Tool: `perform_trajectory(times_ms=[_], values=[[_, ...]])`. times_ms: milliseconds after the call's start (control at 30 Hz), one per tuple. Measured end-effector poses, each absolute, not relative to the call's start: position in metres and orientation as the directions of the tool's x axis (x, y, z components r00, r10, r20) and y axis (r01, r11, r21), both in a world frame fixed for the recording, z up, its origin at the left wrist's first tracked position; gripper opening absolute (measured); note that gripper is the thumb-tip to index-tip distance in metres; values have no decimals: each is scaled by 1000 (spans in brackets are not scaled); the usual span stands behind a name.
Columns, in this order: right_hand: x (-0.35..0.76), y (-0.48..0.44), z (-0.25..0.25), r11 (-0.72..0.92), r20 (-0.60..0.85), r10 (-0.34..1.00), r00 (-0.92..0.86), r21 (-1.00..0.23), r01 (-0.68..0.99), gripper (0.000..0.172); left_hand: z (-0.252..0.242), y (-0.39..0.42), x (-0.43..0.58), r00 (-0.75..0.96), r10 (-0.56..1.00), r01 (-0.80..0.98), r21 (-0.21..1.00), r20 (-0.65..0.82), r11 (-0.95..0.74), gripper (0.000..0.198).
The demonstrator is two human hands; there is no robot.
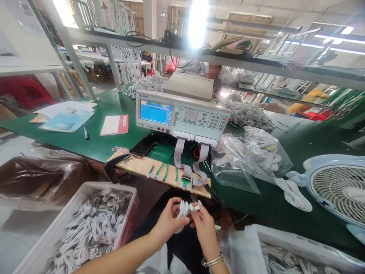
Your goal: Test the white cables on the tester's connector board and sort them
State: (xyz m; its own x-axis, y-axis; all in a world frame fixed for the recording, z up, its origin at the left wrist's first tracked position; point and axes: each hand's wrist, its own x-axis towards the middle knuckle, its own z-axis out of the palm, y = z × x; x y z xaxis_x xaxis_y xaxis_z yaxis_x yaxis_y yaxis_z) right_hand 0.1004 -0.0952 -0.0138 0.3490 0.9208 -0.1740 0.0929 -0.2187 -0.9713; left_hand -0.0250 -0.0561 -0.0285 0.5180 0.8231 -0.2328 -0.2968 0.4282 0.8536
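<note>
My left hand is closed around a coiled white cable, thumb across the front of the loops. At the coil's right side, my right hand pinches a small white connector between thumb and fingers. Both hands are over my lap, just in front of a wooden board on the bench edge. Small sockets and a green circuit board with a black connector sit on it. Grey ribbon cables run from there up to a cable tester with a lit blue screen.
A white bin of coiled cables stands at left, another bin at right. Bagged cables, a loose coil and a fan occupy the bench's right. A booklet and pen lie left. A person is behind the tester.
</note>
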Motion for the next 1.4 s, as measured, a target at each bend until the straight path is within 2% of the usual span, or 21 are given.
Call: perform_trajectory(times_ms=[100,233,333,433,500,567,700,767,833,1000,1100,1267,1400], values=[[105,-92,-20,-195,-204,920,333,-979,-61,37,-18,-59,-22,504,847,-238,915,-170,325,61],[107,-85,-16,-216,-260,894,365,-964,-157,36,-2,-59,-19,533,843,-155,970,-78,188,41],[108,-79,-9,-187,-201,913,354,-980,-74,31,5,-52,-19,606,777,-185,921,-169,344,30],[110,-74,-4,-152,-132,935,330,-988,35,29,5,-41,-22,656,685,-238,774,-317,587,22],[110,-72,-4,-165,-145,935,323,-986,34,29,2,-31,-26,654,649,-253,697,-388,671,21],[108,-70,-5,-190,-193,930,312,-981,-42,29,-2,-22,-30,641,638,-234,683,-427,692,24],[99,-66,-9,-189,-296,904,307,-924,-332,21,-8,-8,-37,627,658,-148,766,-417,626,34],[95,-65,-9,-154,-310,892,329,-892,-424,18,-7,-4,-38,628,655,-130,774,-419,620,34],[94,-64,-9,-133,-284,894,347,-907,-400,17,-5,-1,-37,619,649,-129,758,-442,639,32],[106,-70,-7,-161,-198,922,332,-977,-137,25,-2,-4,-23,534,701,-197,737,-473,647,29],[110,-76,-6,-168,-171,916,363,-985,-40,27,-4,-11,-13,434,762,-275,735,-481,620,30],[104,-82,-6,-169,-170,907,385,-985,-36,30,-7,-23,-7,339,824,-430,704,-454,565,30],[102,-81,-7,-191,-216,898,384,-976,-105,31,-7,-26,-6,309,834,-434,713,-457,551,30]])
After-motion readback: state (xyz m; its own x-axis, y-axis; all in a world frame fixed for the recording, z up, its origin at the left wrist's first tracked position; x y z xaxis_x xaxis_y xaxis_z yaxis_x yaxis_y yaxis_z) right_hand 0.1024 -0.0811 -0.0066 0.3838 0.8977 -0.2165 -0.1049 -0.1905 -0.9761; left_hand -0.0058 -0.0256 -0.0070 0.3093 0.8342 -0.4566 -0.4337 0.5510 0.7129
